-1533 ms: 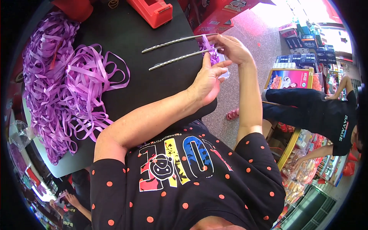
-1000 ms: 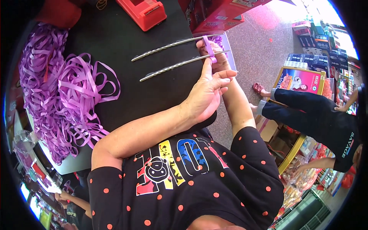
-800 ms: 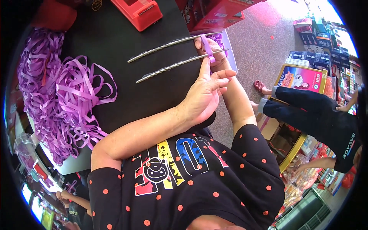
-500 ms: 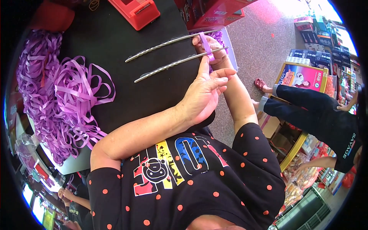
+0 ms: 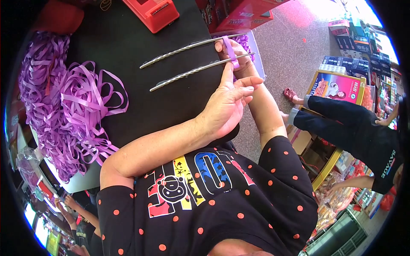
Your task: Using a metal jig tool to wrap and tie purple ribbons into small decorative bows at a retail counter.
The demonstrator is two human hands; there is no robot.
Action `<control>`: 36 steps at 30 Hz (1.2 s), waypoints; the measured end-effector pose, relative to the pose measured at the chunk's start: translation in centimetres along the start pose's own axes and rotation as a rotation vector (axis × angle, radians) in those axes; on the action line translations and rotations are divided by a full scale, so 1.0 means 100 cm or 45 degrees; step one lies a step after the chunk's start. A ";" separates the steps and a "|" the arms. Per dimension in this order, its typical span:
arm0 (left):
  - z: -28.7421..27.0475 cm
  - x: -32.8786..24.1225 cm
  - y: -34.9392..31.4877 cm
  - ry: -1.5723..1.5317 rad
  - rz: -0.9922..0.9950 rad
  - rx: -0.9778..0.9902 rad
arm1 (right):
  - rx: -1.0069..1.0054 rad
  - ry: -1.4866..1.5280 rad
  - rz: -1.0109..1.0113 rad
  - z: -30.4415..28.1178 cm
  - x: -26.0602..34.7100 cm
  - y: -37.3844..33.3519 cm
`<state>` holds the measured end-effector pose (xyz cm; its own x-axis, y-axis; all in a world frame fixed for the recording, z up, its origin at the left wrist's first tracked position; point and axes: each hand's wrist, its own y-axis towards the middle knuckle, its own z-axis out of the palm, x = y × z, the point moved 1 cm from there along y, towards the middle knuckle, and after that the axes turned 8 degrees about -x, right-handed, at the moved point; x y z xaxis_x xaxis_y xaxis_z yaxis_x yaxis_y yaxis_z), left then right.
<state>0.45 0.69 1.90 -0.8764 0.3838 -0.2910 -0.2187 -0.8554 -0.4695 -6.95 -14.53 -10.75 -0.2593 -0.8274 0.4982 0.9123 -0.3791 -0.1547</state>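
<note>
Two slim metal rods (image 5: pixel 183 80) with twisted left parts lie side by side over the black tabletop. A flat purple ribbon (image 5: pixel 229 48) spans both rods near their right ends. Behind the rods, my right hand (image 5: pixel 244 63) is closed around the ribbon, its thumb beside the upper rod. My left hand (image 5: pixel 224 104) reaches across from the left. Its index finger is stretched out to the ribbon at the lower rod, and its other fingers are loosely apart. The rods and ribbon hide part of the right hand's grip.
A big tangled heap of purple ribbon (image 5: pixel 85 102) covers the left side of the black table (image 5: pixel 171 38). A red device (image 5: pixel 154 15) stands at the far edge. Beyond my right hand are a pale bin (image 5: pixel 257 53) and red boxes (image 5: pixel 239 15). Other people (image 5: pixel 341 115) are nearby.
Both my hands, the rods and the ribbon across them stay in place. At lower left, another person's hands and arms have shifted.
</note>
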 end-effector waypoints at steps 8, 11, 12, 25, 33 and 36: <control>0.000 -0.001 0.000 0.014 -0.001 -0.008 | 0.001 0.014 0.021 0.004 0.001 0.004; 0.000 0.000 0.001 0.009 -0.005 0.001 | -0.055 -0.059 -0.021 0.003 0.001 0.001; 0.000 0.000 0.001 0.008 -0.005 0.001 | -0.123 -0.128 -0.067 0.004 0.001 0.000; 0.000 -0.001 0.000 0.027 0.011 0.021 | -0.336 -0.186 -0.107 0.029 0.027 -0.023; -0.002 0.000 0.001 0.008 -0.004 0.027 | -0.108 0.074 0.061 0.020 0.005 -0.017; 0.000 0.001 0.002 0.032 0.018 0.042 | -0.073 -0.093 -0.025 0.004 -0.002 -0.005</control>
<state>0.36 0.56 1.76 -0.8684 0.3802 -0.3183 -0.2211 -0.8715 -0.4378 -7.22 -14.03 -10.41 -0.2515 -0.7881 0.5619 0.8872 -0.4197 -0.1915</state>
